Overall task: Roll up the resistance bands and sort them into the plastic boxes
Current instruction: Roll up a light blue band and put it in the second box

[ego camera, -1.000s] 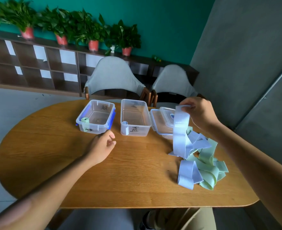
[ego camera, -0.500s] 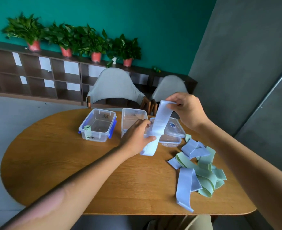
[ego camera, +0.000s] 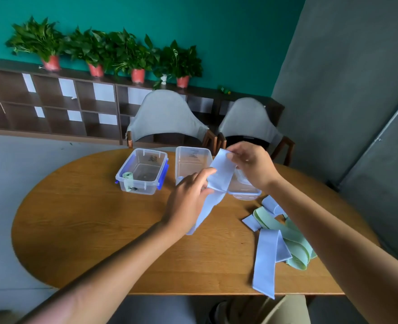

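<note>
Nearest the camera, a long pale blue band (ego camera: 264, 260) droops over the near edge of the wooden table (ego camera: 104, 242), its end hanging past the rim; it belongs to a loose pile of blue and green bands (ego camera: 284, 228) lying at the right side. The left part of the tabletop shows bare wood. Above the middle of the table both hands hold one blue resistance band (ego camera: 216, 183) — the left hand (ego camera: 188, 199) pinches it midway between thumb and fingers, with the lower end trailing down to the wood, while the right hand (ego camera: 251, 166) pinches the upper end with curled fingers. Behind the hands stand the plastic boxes: the left box (ego camera: 144, 171), with blue clips, holds a rolled green band (ego camera: 128, 176) in its near left corner, and dark writing on its front and back walls is too small to read. The middle box (ego camera: 192, 162) also bears unreadable marks, and its contents are hidden by the hand. A third container (ego camera: 244, 191) sits just beside it, mostly hidden by the band and right hand. Beyond the far edge stand two grey chairs (ego camera: 165, 115), then a shelf unit (ego camera: 52, 104) — topped with potted plants (ego camera: 104, 52).
</note>
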Demonstrator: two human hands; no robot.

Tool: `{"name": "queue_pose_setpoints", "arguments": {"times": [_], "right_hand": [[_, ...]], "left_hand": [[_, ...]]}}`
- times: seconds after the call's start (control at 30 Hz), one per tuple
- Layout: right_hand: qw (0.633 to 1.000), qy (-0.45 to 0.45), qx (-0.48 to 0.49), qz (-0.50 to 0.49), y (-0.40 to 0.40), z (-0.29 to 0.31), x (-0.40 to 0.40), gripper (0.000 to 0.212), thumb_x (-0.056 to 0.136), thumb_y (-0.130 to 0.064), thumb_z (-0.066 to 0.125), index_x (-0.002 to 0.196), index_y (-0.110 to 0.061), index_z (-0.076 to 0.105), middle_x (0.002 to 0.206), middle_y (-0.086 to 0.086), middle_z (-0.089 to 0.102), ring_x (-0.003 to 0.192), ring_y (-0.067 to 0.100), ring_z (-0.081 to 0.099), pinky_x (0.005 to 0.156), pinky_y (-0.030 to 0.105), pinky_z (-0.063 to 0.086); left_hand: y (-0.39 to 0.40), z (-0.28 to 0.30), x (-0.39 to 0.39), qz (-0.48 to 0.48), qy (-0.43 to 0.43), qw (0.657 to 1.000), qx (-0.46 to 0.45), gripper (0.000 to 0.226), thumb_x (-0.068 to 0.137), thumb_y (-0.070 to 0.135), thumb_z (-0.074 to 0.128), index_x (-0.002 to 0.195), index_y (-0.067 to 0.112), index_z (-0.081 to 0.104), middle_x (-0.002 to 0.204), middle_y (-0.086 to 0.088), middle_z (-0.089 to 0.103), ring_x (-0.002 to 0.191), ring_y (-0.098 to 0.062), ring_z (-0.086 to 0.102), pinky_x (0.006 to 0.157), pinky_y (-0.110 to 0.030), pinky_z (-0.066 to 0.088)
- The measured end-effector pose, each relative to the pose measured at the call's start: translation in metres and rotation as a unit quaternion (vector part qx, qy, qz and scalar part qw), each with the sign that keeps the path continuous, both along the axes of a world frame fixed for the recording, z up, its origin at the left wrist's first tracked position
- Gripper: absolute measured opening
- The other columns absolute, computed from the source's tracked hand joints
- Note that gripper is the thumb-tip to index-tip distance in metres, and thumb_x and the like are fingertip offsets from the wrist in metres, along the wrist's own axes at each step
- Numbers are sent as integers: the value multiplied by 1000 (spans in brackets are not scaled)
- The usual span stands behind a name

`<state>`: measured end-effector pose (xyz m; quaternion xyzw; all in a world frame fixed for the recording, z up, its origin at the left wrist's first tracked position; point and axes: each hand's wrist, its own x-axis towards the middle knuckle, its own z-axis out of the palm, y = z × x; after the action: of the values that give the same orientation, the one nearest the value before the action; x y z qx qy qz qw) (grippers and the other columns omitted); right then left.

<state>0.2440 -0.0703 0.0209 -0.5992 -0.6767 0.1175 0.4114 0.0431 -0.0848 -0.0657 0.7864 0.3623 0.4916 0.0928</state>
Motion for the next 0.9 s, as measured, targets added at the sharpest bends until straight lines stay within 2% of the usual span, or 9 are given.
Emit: {"name": "queue_pose_setpoints", "arguments": {"times": [0.07, 0.13, 0.23, 0.3, 0.4, 0.47, 0.53, 0.67, 0.9], "right_hand": [[999, 35, -37, 9, 3, -15, -4, 7, 96, -24, 67, 99, -20, 72, 91, -4, 73, 79, 8, 66, 78, 33, 56], [994, 74, -71, 34, 5, -31, -10, 11, 97, -25, 65, 101, -15, 72, 95, 4, 74, 81, 13, 66, 82, 41, 56], [977, 131, -130, 104, 4, -47, -23, 29, 103, -36, 54, 108, -14, 73, 107, 5, 75, 100, 10, 66, 94, 36, 49], [950, 204, -190, 141, 1, -51, -36, 48, 105, -51, 39, 118, -18, 72, 119, -3, 73, 119, 8, 62, 107, 34, 39], [880, 358, -219, 221, -8, -50, -59, 63, 105, -59, 24, 137, -17, 59, 141, 3, 61, 137, 16, 50, 120, 46, 28], [841, 420, -221, 258, -17, -48, -75, 66, 107, -55, 14, 138, -16, 58, 142, 11, 59, 135, 25, 52, 119, 50, 32], [843, 408, -219, 274, -24, -50, -89, 74, 105, -57, 8, 139, -13, 57, 137, 19, 60, 129, 36, 56, 114, 53, 39], [844, 398, -238, 270, -32, -62, -96, 81, 102, -63, 16, 139, 0, 51, 117, 28, 66, 109, 44, 63, 95, 44, 52], [842, 408, -248, 252, -50, -94, -99, 36, 100, -25, 57, 124, 2, 63, 111, 32, 69, 96, 42, 68, 89, 45, 55]], "left_hand": [[-1, 10, -8, -6, -5, 998, 70, 17, 93, 17, 67, 110, 15, 67, 91, 2, 64, 80, -14, 61, 64, -32, 51], [1, 20, -16, -26, -21, 997, 74, 13, 97, 20, 60, 96, 11, 70, 92, 1, 61, 81, -13, 59, 68, -28, 47], [6, 33, -24, -41, -54, 998, 16, 4, 93, 12, 67, 91, 12, 71, 96, 6, 52, 83, -7, 55, 73, -23, 44], [10, 42, -27, -39, -82, 996, -24, 4, 89, 9, 71, 89, 13, 71, 98, 7, 48, 84, -6, 54, 75, -19, 44], [14, 52, -32, -43, -119, 989, -76, 7, 89, 8, 69, 86, 14, 69, 93, 6, 54, 82, -4, 55, 75, -16, 43], [16, 56, -36, -58, -154, 978, -131, 9, 92, 10, 66, 87, 17, 67, 83, 9, 60, 70, -5, 58, 64, -27, 52], [22, 57, -40, -62, -188, 961, -191, 11, 94, 12, 65, 86, 20, 67, 81, 4, 63, 60, -11, 59, 46, -31, 49], [41, 48, -52, -27, -150, 972, -181, 10, 92, 15, 68, 85, 22, 69, 82, 7, 70, 79, -13, 66, 70, -31, 51], [77, 35, -75, 30, -162, 969, -183, 13, 91, 14, 69, 82, 23, 68, 76, 14, 68, 75, -7, 64, 72, -28, 50]]}}
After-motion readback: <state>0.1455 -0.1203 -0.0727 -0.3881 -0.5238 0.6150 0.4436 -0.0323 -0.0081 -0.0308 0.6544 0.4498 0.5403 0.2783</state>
